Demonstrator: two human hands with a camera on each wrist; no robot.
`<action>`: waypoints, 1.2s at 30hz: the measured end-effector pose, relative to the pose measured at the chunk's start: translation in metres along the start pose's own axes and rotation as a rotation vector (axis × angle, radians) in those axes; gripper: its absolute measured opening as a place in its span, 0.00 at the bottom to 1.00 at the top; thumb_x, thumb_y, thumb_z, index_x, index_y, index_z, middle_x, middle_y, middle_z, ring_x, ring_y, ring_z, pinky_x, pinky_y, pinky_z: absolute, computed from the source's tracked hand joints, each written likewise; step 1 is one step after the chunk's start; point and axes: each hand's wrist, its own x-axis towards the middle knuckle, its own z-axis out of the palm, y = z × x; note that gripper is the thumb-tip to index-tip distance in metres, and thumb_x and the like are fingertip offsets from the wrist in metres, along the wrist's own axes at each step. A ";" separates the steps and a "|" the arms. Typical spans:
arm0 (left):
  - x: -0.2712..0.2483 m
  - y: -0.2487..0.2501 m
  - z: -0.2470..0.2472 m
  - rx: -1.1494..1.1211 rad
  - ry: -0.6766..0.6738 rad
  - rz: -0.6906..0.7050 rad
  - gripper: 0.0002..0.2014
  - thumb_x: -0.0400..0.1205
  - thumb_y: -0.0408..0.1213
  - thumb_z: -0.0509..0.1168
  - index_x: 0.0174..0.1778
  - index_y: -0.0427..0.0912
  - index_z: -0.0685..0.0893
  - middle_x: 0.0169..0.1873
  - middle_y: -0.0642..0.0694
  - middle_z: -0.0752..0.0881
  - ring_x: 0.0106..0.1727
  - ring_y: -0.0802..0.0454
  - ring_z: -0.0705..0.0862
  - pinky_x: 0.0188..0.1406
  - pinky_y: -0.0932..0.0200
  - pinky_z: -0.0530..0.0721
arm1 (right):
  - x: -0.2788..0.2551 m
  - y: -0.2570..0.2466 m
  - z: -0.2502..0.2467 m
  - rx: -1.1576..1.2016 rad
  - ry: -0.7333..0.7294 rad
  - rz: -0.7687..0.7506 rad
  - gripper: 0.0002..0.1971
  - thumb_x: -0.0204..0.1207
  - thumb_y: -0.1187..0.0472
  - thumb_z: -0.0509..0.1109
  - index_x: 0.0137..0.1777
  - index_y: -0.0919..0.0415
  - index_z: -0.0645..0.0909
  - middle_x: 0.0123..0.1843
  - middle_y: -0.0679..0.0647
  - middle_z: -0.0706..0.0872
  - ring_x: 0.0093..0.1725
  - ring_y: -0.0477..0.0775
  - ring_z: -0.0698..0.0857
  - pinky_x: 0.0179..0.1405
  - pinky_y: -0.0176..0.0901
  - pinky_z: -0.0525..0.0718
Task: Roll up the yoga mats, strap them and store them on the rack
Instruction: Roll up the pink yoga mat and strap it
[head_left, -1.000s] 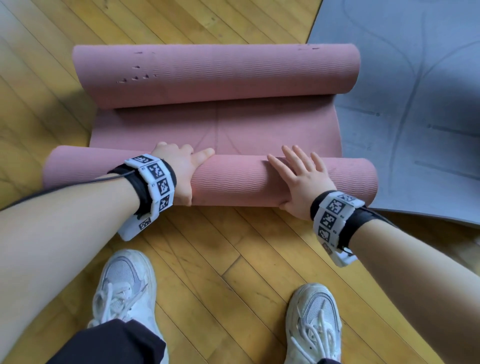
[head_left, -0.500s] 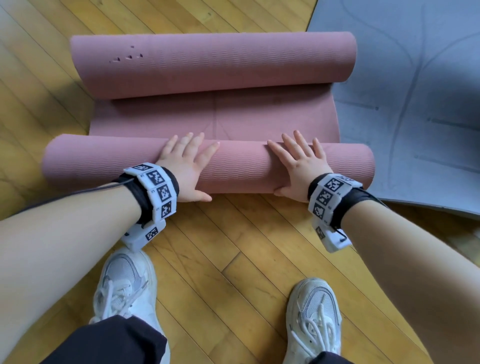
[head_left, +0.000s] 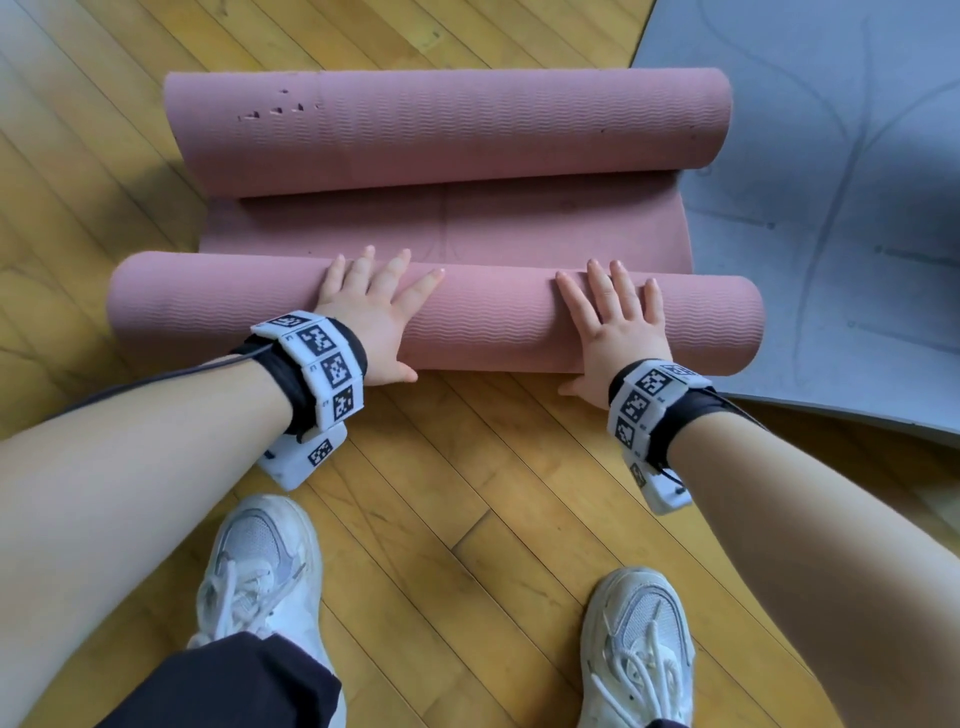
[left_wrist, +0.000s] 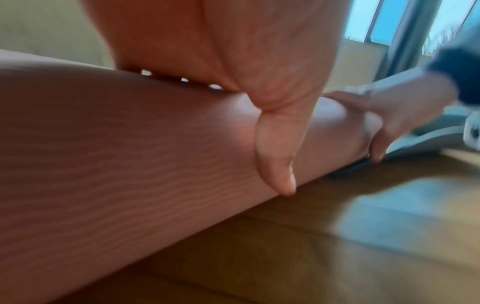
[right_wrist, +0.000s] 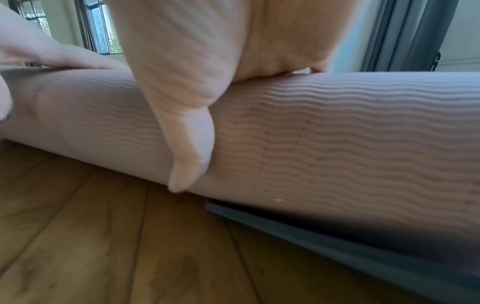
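Near roll of pink mat (head_left: 493, 322) lies 9-to-3 on wood floor (head_left: 441, 493); left hand (head_left: 371, 317) and right hand (head_left: 615, 322) flat atop, fingers straight and spread toward 12, unrolled strip beyond.

— What's where?
— My left hand (head_left: 376, 317) and right hand (head_left: 615, 322) lie flat on the near roll (head_left: 493, 322). Behind it, the far roll (head_left: 452, 124). A second mat (head_left: 841, 208) lies right, partly under the near roll's end.
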 end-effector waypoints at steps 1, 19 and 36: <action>0.002 -0.003 -0.001 0.010 -0.004 -0.011 0.58 0.72 0.67 0.68 0.80 0.59 0.27 0.83 0.43 0.36 0.83 0.35 0.39 0.80 0.37 0.39 | 0.005 0.000 -0.001 -0.022 -0.002 0.007 0.63 0.67 0.38 0.76 0.81 0.47 0.25 0.86 0.56 0.35 0.84 0.62 0.37 0.81 0.66 0.40; -0.027 -0.003 -0.002 0.152 -0.119 0.075 0.61 0.63 0.66 0.72 0.81 0.58 0.37 0.66 0.43 0.74 0.62 0.46 0.80 0.60 0.49 0.73 | -0.018 -0.002 -0.013 -0.170 -0.007 -0.266 0.52 0.65 0.35 0.72 0.81 0.51 0.46 0.73 0.53 0.72 0.68 0.57 0.76 0.66 0.55 0.72; -0.018 -0.001 -0.001 -0.144 -0.112 0.012 0.59 0.70 0.48 0.74 0.82 0.59 0.32 0.83 0.44 0.34 0.84 0.45 0.37 0.83 0.45 0.41 | -0.021 0.006 0.006 0.186 0.065 -0.206 0.46 0.65 0.24 0.37 0.84 0.42 0.49 0.85 0.49 0.57 0.85 0.53 0.51 0.82 0.59 0.38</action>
